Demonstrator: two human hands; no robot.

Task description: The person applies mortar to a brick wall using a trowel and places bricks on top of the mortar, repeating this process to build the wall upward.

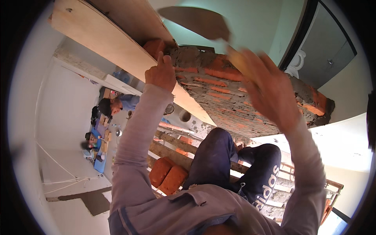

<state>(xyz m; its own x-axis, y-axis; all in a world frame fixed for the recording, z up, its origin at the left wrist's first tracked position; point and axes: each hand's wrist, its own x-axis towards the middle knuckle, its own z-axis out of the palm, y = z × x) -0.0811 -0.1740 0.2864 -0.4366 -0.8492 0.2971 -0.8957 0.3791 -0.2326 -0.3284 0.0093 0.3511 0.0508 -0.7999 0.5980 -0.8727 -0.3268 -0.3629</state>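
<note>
Leaf-shaped grey metal trowel (197, 21): is blurring before me, yellowish handle (239, 62) partly hiding inside bare, blurring right hand (270, 84). Pale wooden board (102, 41): is running out of view above.

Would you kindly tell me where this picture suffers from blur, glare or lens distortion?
In the head view, motion blur smears the right hand and trowel, while the left hand looks crisper; also in the head view, glare bleaches the white area at lower right, fisheye curvature bows the grey door, and the corners go black.
</note>
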